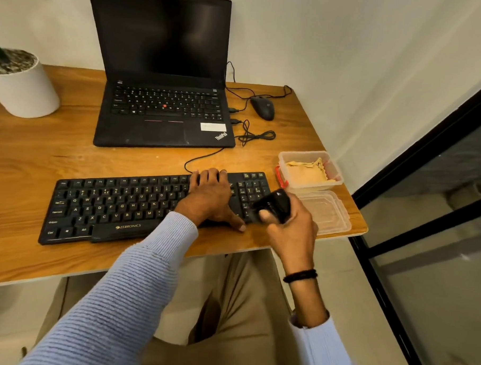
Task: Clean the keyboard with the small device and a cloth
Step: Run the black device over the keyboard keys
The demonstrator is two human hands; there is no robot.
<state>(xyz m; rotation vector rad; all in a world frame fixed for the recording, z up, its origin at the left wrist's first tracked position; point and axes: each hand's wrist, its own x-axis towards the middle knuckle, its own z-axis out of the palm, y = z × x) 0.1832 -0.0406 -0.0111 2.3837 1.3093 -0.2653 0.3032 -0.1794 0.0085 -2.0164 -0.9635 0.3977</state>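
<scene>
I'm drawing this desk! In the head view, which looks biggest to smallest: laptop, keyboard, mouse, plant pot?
1. Laptop
2. Keyboard, though it is nearer the camera
3. Plant pot, partly cut off by the frame
4. Mouse

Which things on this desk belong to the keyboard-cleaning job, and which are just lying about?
Part of the job: keyboard; small device, gripped by the right hand; cloth, lying in the clear container; left hand, resting on the keyboard.
Just lying about: laptop; mouse; plant pot; loose lid.
</scene>
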